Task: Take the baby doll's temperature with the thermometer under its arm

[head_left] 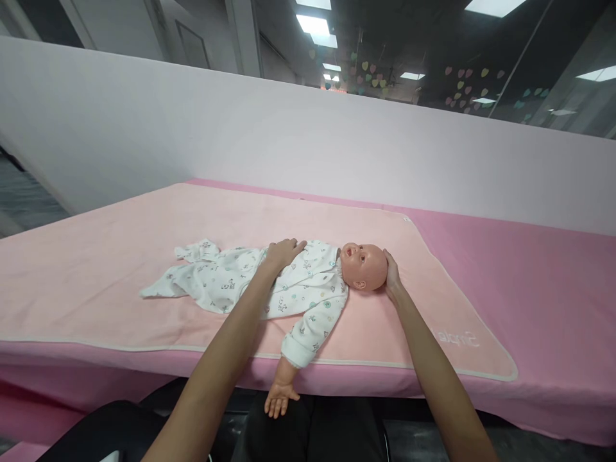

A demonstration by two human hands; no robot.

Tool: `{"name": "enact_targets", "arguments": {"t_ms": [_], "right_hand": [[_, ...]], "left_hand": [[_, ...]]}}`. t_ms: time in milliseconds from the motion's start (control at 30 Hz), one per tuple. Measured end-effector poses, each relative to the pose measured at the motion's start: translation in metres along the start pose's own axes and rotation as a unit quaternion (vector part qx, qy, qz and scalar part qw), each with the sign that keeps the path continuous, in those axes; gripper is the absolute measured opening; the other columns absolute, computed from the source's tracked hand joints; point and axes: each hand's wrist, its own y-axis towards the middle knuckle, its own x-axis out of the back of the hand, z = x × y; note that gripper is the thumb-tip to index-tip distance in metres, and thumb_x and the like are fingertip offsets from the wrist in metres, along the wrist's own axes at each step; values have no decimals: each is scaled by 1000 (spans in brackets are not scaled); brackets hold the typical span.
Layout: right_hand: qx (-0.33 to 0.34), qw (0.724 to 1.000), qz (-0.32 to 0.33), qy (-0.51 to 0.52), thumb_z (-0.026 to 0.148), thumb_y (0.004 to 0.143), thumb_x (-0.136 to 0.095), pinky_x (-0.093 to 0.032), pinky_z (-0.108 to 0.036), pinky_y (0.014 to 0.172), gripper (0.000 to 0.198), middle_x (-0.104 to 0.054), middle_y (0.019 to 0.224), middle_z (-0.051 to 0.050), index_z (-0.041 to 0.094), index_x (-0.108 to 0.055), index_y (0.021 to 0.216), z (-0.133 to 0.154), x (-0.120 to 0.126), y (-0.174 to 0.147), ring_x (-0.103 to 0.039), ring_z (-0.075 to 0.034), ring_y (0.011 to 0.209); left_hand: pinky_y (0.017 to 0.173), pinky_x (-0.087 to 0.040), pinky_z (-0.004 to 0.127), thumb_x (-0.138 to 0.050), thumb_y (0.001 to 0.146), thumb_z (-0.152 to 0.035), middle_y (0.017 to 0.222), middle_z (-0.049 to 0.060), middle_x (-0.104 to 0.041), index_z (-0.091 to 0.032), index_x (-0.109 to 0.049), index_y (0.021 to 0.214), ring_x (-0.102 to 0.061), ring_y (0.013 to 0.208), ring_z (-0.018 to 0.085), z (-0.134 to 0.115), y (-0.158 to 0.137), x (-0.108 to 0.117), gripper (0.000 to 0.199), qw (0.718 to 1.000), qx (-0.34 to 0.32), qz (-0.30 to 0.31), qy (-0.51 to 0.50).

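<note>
A baby doll (pixel 308 282) in a white printed sleepsuit lies on its back across a peach mat (pixel 144 218), its head to the right. My left hand (pixel 285 252) rests flat on the doll's chest and belly, fingers stretched out. Against the crown of the doll's bald head (pixel 368 266) my right hand (pixel 392 273) is cupped; most of its fingers are hidden behind the head. The doll's near arm reaches over the front edge, its bare hand (pixel 280 398) hanging above my lap. The empty-looking trouser legs (pixel 185 282) of the sleepsuit trail to the left.
Under the mat, a pink sheet (pixel 543 308) covers the table and hangs over its front edge. A low white wall (pixel 308 147) runs along the back, with dark glass and heart stickers (pixel 370 74) above. My legs (pixel 312 430) are close beneath the edge.
</note>
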Motion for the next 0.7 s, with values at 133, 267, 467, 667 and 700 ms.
{"name": "enact_targets", "arguments": {"t_ms": [133,267,467,667,700], "right_hand": [[91,992,-31,-79,60,75,-43,-49,-43,81,51,-68,96,-9,16,-64,90,5,2,3,-63,-27,92],[321,902,-139,-253,52,74,-52,-44,-40,89,40,-65,104,-8,18,-62,92,12,0,-3,-57,-24,100],[397,809,-93,-424,46,75,-54,-38,-39,97,43,-58,116,-8,20,-57,109,5,1,-7,-52,-23,108],[301,896,-102,-311,51,70,-59,-42,-39,93,48,-59,116,-6,21,-57,107,2,5,0,-53,-24,108],[284,911,-97,-282,52,70,-58,-43,-39,92,47,-61,114,-6,20,-59,105,3,4,0,-55,-24,106]], "left_hand": [[82,-37,37,-18,85,-47,97,10,-63,-18,-55,88,-58,90,24,-1,-1,1,47,1000,5,2,4],[84,-37,39,-19,85,-46,100,11,-63,-17,-55,91,-57,93,25,-2,-1,2,47,1000,2,5,4],[86,-36,41,-19,85,-48,99,12,-64,-16,-56,89,-57,93,26,-1,1,0,49,1000,5,-1,-4],[85,-36,40,-19,85,-47,100,12,-63,-16,-57,91,-57,94,26,0,1,-1,49,1000,3,-2,-1],[85,-36,40,-19,85,-47,99,11,-63,-17,-57,92,-57,94,26,0,1,-1,49,1000,2,-2,-2]]}}
